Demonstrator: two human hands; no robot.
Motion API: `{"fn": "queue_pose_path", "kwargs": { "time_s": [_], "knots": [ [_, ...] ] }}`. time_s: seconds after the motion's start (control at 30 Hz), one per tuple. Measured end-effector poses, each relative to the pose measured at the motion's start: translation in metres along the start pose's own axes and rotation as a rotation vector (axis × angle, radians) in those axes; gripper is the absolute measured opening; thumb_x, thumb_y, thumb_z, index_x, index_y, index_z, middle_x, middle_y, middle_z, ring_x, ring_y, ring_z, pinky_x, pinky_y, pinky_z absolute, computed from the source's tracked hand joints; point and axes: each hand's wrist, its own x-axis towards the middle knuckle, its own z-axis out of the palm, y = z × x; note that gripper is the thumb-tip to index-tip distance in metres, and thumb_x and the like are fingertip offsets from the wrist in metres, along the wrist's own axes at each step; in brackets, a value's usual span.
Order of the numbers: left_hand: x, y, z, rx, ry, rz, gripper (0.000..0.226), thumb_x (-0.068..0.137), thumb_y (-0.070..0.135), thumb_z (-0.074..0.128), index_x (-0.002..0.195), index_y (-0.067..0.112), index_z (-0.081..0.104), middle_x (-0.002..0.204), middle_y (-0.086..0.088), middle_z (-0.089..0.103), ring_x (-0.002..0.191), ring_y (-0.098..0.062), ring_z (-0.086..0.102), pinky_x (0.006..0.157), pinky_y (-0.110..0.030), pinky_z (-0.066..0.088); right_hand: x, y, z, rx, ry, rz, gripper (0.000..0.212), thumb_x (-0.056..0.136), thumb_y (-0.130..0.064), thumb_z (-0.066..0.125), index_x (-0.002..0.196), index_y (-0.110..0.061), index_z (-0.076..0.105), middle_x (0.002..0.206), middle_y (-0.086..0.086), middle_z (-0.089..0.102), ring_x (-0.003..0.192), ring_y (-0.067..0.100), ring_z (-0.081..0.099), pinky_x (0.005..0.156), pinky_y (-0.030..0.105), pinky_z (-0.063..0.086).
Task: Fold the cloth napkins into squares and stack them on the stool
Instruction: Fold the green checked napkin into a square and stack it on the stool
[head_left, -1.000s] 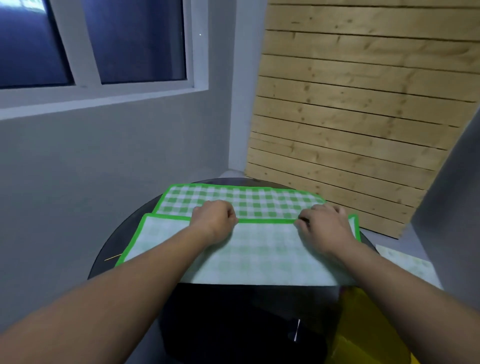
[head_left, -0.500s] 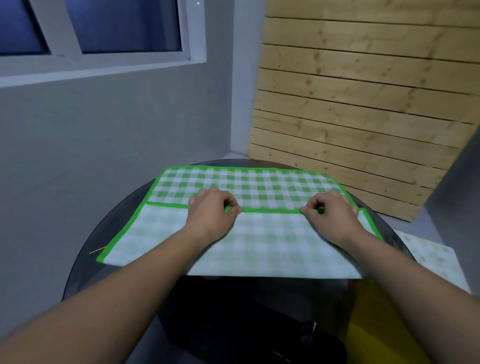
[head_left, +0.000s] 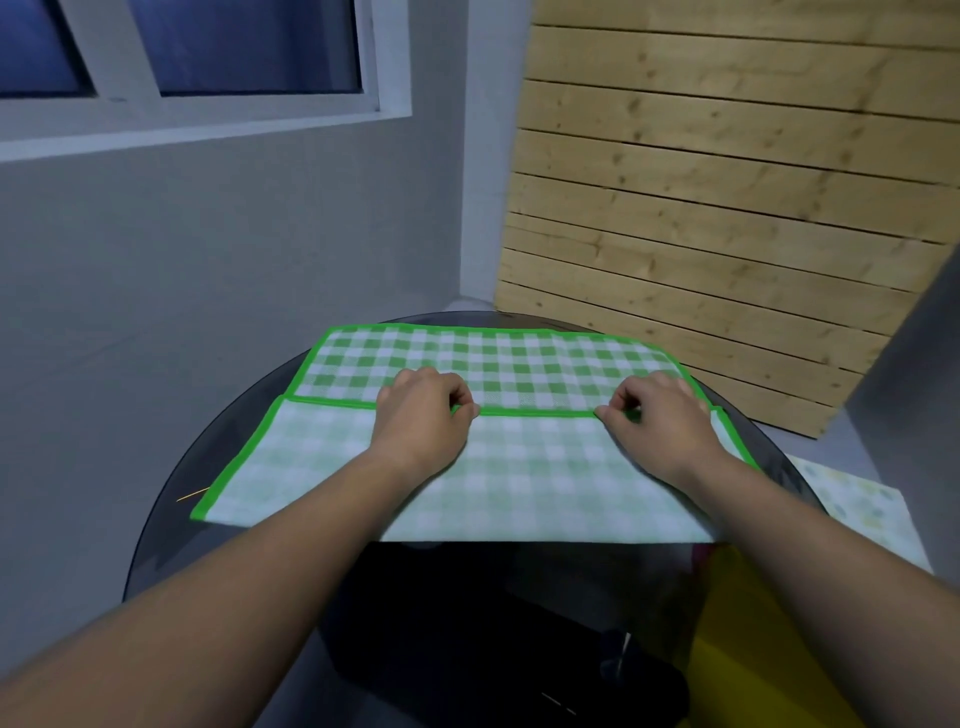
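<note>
A green-and-white checked napkin (head_left: 535, 470) with a bright green border lies on a round dark glass table (head_left: 171, 499). Its near half is folded over, pale underside up, and the folded green edge runs across the middle. My left hand (head_left: 421, 415) pinches that edge left of centre. My right hand (head_left: 660, 415) pinches the same edge further right. The far strip of the napkin (head_left: 493, 358) lies flat with its bolder checks showing.
A pale patterned cloth (head_left: 857, 509) lies off the table's right side. A slatted wooden panel (head_left: 727, 208) leans behind the table. A grey wall with a window (head_left: 182, 52) stands to the left. Dark and yellow objects show below through the glass (head_left: 737, 649).
Both hands have carried the folded edge a little farther from me, so less of the far checked strip is uncovered relative to the fold. My head has tilted down.
</note>
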Motion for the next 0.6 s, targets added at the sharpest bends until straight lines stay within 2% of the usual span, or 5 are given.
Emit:
{"fn": "queue_pose_path", "kwargs": {
  "time_s": [0.13,0.3,0.37,0.5,0.6],
  "knots": [
    [-0.001,0.001,-0.003,0.031,-0.015,0.025,0.013,0.096,0.034,0.057,0.091,0.028,0.067,0.097,0.006,0.063,0.104,-0.021,0.049,0.091,-0.036,0.038,-0.011,-0.019,-0.012,-0.027,-0.04,-0.054,0.024,0.093,-0.047,0.053,0.096,-0.027,0.065,0.104,-0.002,0.058,0.113,0.026,0.049,0.098,0.041,0.034],
    [-0.002,0.005,-0.009,0.097,-0.042,0.056,0.011,0.097,0.036,0.056,0.092,0.029,0.063,0.096,0.005,0.059,0.103,-0.023,0.052,0.091,-0.037,0.043,-0.078,-0.073,-0.018,0.035,-0.134,-0.354,0.042,0.094,-0.05,0.039,0.114,-0.022,0.064,0.118,-0.002,0.06,0.117,0.02,0.048,0.105,0.037,0.036],
    [-0.005,0.008,-0.014,0.094,-0.057,0.059,0.015,0.097,0.036,0.055,0.101,0.026,0.065,0.101,0.002,0.06,0.104,-0.024,0.054,0.092,-0.04,0.045,-0.095,-0.079,-0.006,-0.044,-0.229,-0.414,0.044,0.095,-0.054,0.033,0.114,-0.023,0.056,0.118,-0.004,0.054,0.118,0.018,0.044,0.106,0.038,0.035],
    [-0.029,0.016,-0.028,0.068,-0.092,0.104,0.029,0.099,0.035,0.048,0.122,0.022,0.062,0.12,-0.002,0.061,0.11,-0.026,0.058,0.097,-0.039,0.044,-0.105,-0.073,0.01,-0.038,-0.321,-0.364,0.065,0.09,-0.064,0.016,0.142,-0.031,0.035,0.158,-0.006,0.026,0.149,0.017,0.014,0.122,0.04,0.012],
    [-0.063,0.018,-0.033,0.131,-0.122,0.232,0.027,0.1,0.032,0.042,0.111,0.021,0.063,0.112,-0.001,0.062,0.111,-0.025,0.057,0.1,-0.039,0.04,-0.106,-0.073,0.012,-0.053,-0.32,-0.345,0.074,0.087,-0.068,0.012,0.149,-0.033,0.029,0.163,-0.006,0.018,0.151,0.015,0.008,0.123,0.038,0.005]
  ]
}}
